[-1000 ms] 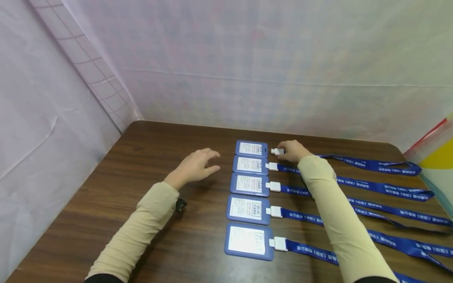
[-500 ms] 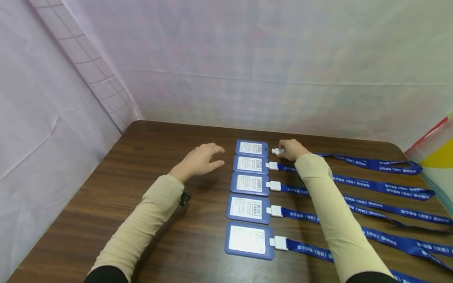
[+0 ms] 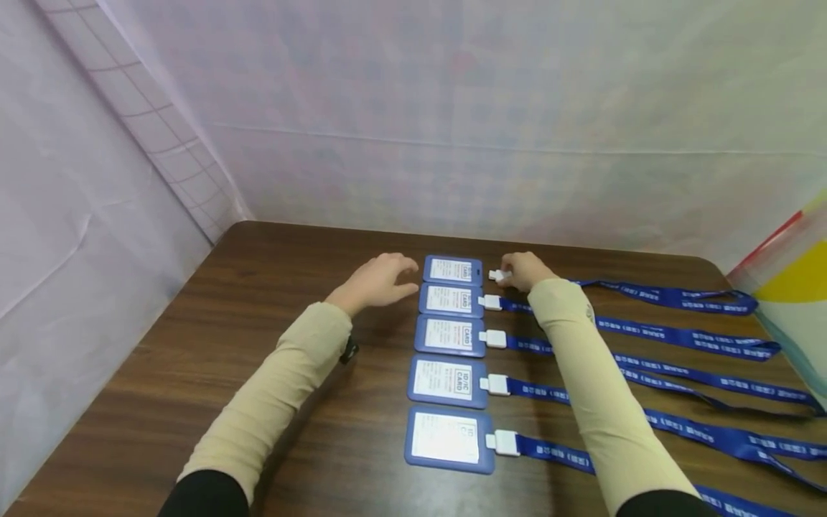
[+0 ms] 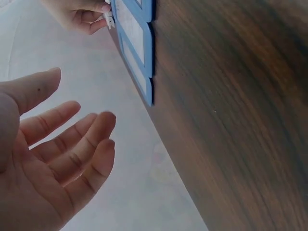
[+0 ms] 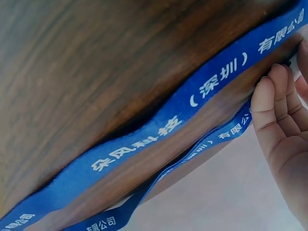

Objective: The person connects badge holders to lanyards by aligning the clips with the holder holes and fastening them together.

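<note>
My right hand [image 3: 526, 271] pinches the white clip [image 3: 496, 275] of the farthest blue lanyard [image 3: 659, 293]. The clip lies just right of the slotted end of the farthest blue badge holder [image 3: 452, 270], with a small gap between them. My left hand [image 3: 377, 281] hovers left of that badge holder, thumb and fingers spread apart with nothing between them. In the left wrist view the left hand [image 4: 62, 159] shows its palm and loosely bent fingers. In the right wrist view the right hand's [image 5: 284, 120] curled fingers are at the lanyard's end; the clip is mostly hidden there.
Several more badge holders [image 3: 449, 380] lie in a column toward me, each joined to a white clip [image 3: 498, 385] and a blue lanyard stretching right. The brown wooden table [image 3: 213, 345] ends at a white curtain [image 3: 388, 172]. A yellow and red item [image 3: 797, 266] stands at the right edge.
My left hand has moved right and slightly farther away, closer to the farthest badge holder. The right hand keeps its pinch on the clip, almost in place. The head view has shifted slightly.
</note>
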